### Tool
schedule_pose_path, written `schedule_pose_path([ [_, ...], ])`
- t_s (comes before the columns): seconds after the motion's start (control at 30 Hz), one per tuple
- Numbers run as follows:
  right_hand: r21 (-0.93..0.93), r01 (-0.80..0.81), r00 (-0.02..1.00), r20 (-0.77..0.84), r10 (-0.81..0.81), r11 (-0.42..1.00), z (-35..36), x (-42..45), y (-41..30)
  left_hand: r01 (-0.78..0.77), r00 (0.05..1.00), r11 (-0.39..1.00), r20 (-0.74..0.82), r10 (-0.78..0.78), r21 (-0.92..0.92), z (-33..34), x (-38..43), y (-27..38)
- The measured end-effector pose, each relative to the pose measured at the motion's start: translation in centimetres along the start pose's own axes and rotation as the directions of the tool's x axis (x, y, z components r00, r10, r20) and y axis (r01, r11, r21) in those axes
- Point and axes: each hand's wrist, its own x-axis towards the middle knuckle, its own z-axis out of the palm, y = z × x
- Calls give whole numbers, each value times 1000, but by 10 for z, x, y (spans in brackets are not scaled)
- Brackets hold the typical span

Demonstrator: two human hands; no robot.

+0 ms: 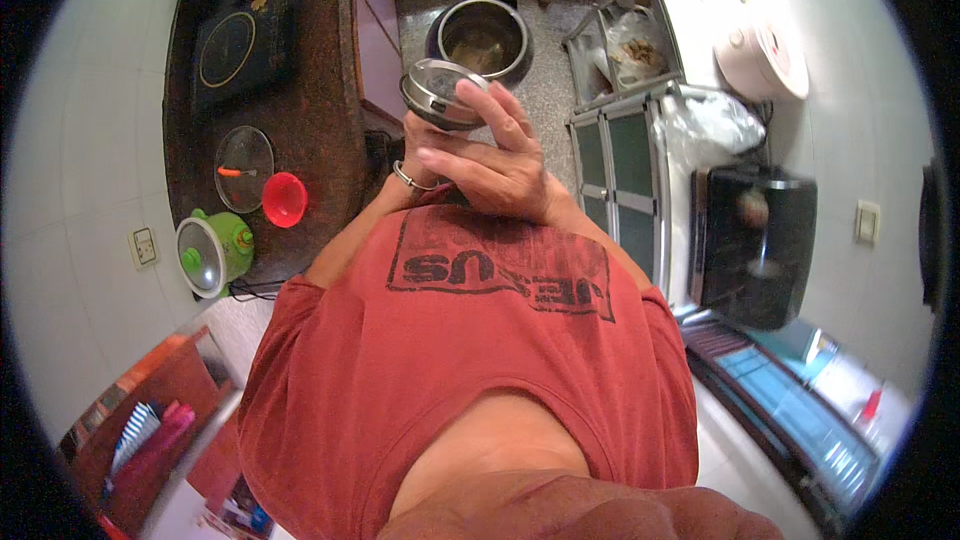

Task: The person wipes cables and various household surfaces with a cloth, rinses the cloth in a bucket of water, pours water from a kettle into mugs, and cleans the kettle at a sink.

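Note:
A round lid with a clear top and a shiny metal rim [444, 94] is held up in front of my chest. My left hand [422, 146], with a bracelet at its wrist, grips it from below and is partly hidden behind it and the other hand. Fingers apart, my right hand [499, 157] crosses over the left; one fingertip overlaps the lid's right edge, and contact there is hard to tell. Beyond the lid, lower down, stands an open dark round pot [430, 41] with a steel rim and a dark projection at its far side.
On the left dark counter [319, 90] are an induction cooktop [247, 52], a glass lid [247, 195], a red bowl [285, 199] and a green cooker [232, 247]. To the right stand a cabinet [634, 165], a pale rice cooker [757, 60] and a black appliance [757, 247].

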Motion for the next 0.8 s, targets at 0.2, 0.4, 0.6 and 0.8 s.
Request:
schedule_pose_path([
  [0.2,408,-31,998,-44,53,912,-33,39,120,-203,971,960,168,172,191,12,82,-69],
  [0.4,408,-191,924,-232,304,893,-2,75,286,337,941,773,214,-262,-537,6,210,-64],
  [0.6,337,-20,999,31,11,941,29,188,393,57,977,965,-186,-108,-256,28,377,-82],
  [0.8,213,-62,996,-43,73,975,61,242,504,139,985,988,-96,-145,-71,29,501,-98],
])
